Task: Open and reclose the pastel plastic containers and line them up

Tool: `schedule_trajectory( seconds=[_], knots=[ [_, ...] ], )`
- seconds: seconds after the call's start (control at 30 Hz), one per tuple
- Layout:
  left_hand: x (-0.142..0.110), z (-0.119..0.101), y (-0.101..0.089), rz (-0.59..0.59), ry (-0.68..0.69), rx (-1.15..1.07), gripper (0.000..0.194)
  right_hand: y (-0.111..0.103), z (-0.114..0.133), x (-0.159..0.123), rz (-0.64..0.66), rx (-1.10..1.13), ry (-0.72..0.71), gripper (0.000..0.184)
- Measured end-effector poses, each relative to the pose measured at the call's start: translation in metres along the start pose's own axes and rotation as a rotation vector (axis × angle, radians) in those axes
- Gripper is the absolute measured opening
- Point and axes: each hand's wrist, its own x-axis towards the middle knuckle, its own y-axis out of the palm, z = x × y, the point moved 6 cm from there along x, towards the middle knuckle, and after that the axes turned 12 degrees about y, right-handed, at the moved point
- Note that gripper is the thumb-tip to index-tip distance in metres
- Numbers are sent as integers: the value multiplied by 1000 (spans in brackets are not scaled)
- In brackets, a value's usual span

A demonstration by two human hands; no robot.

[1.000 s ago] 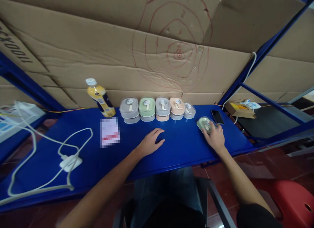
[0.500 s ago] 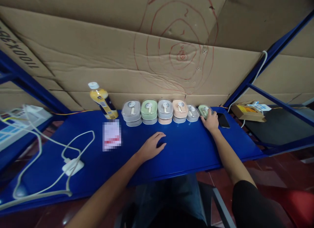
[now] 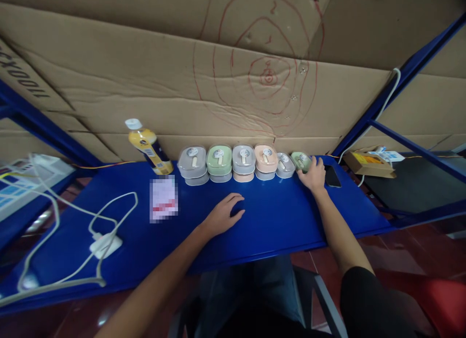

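A row of small lidded containers stands along the back of the blue table [image 3: 276,216]: stacked grey [image 3: 192,163], green [image 3: 219,160], grey [image 3: 243,159] and peach [image 3: 265,158] ones, then a smaller grey one [image 3: 285,164]. At the right end of the row sits a small green container [image 3: 300,160]. My right hand [image 3: 313,175] rests against it, fingers curled round its right side. Near the table's middle my left hand [image 3: 223,213] lies flat on the surface with fingers spread, holding nothing.
A yellow drink bottle [image 3: 149,147] stands left of the row, a blurred card [image 3: 163,198] in front of it. A white charger and cable [image 3: 104,243] lie at the left. A black phone [image 3: 332,175] and a small carton [image 3: 368,164] are at the right. Cardboard [image 3: 182,85] backs the table.
My right hand carried the small green container from the table's right front to the right end of the row against the cardboard. My left hand stayed put.
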Motion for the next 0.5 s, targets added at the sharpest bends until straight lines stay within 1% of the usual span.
schedule_trajectory(
  seconds=[0.07, 0.13, 0.2, 0.27, 0.37, 0.43, 0.5],
  knots=[
    [0, 0, 0, 3, 8, 1, 34, -14, 14, -10, -59, 28, -100, 73],
    [0, 0, 1, 3, 14, 1, 34, -19, 36, -24, -48, 64, -268, 64],
    [1, 0, 1, -3, 16, 0, 34, -15, 58, -39, 16, 74, -412, 63],
    [0, 0, 0, -12, 13, 2, 34, -7, 73, -52, 73, 55, -485, 64],
    [-1, -1, 0, -14, 16, 4, 34, -4, 80, -65, 79, 28, -491, 64],
    [-1, -1, 0, -11, 25, 13, 33, -11, 76, -70, 42, 38, -446, 59],
    [2, -2, 2, -7, 44, 42, 31, -22, 70, -73, 8, 41, -366, 54]
  ],
)
